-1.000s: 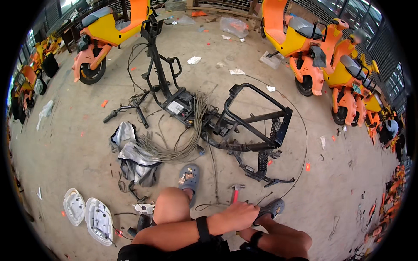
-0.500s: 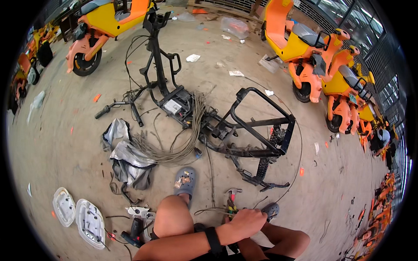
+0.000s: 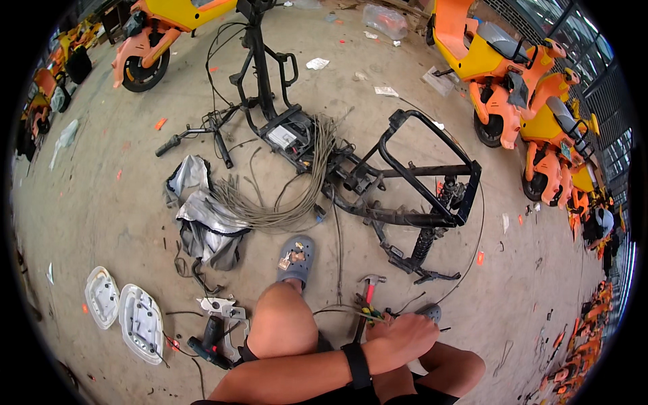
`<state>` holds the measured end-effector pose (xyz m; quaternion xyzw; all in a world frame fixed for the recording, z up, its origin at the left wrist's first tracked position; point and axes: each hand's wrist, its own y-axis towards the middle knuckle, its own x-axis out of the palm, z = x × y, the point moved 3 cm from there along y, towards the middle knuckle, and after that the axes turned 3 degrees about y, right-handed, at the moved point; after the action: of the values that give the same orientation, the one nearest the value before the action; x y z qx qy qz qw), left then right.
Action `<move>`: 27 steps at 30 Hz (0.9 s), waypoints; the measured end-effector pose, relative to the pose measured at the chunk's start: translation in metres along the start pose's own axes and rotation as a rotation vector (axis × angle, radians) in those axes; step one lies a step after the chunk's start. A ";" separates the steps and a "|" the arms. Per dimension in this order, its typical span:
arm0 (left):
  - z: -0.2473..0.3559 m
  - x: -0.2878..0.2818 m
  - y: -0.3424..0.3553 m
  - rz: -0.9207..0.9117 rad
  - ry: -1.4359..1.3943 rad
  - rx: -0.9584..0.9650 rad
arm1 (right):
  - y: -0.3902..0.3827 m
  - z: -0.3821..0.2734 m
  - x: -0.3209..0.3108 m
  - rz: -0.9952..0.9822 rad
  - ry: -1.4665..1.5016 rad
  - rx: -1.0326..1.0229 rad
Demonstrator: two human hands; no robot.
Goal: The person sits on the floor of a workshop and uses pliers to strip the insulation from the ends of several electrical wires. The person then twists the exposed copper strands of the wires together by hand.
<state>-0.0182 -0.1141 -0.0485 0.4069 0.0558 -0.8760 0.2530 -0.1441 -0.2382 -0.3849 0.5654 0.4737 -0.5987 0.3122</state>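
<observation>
My left hand, below a black wristband, is closed in front of my right knee, its grip hidden. It crosses over my right hand, which is mostly covered, so its fingers do not show. A thin grey-brown cable loops in from the left and reaches the hands. Just beyond them, green-and-yellow tool handles lie on the floor or against my fingers; I cannot tell which. Beside these is a claw hammer with a red grip. A thin dark tip sticks out right of my left hand.
Ahead stands a stripped black scooter frame with a cable bundle draped over it. Silver-grey fabric lies left of that. A power drill, a metal bracket and white trays are at lower left. Orange-yellow scooters stand behind.
The view has shifted, so the frame and floor items sit differently in the picture. Both hands remain together by the cable, slightly farther right in the picture.
</observation>
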 end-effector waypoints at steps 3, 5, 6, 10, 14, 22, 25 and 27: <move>0.008 0.009 0.006 -0.015 0.043 0.009 | -0.004 0.011 0.004 0.025 -0.024 -0.040; 0.010 0.011 0.008 -0.033 0.069 -0.001 | -0.002 0.014 0.006 0.027 -0.027 -0.081; 0.009 0.012 0.009 -0.043 0.079 -0.021 | 0.001 0.013 0.008 0.006 -0.007 -0.123; 0.020 0.010 0.015 -0.039 0.077 -0.029 | -0.003 0.039 0.008 0.017 -0.048 -0.185; 0.019 0.012 0.021 0.006 0.070 -0.035 | 0.022 -0.004 -0.060 0.080 -0.050 -0.179; 0.020 -0.029 0.031 0.259 0.048 0.035 | 0.117 -0.105 -0.171 0.430 0.192 -0.715; 0.017 -0.048 0.024 0.394 -0.011 0.036 | 0.145 -0.162 -0.201 0.445 0.145 -0.920; 0.015 -0.053 0.025 0.416 -0.013 0.030 | 0.162 -0.168 -0.217 0.459 0.080 -0.925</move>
<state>0.0123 -0.1192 0.0040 0.4079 -0.0441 -0.8080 0.4228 0.1030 -0.1763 -0.1941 0.4803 0.5640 -0.2205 0.6345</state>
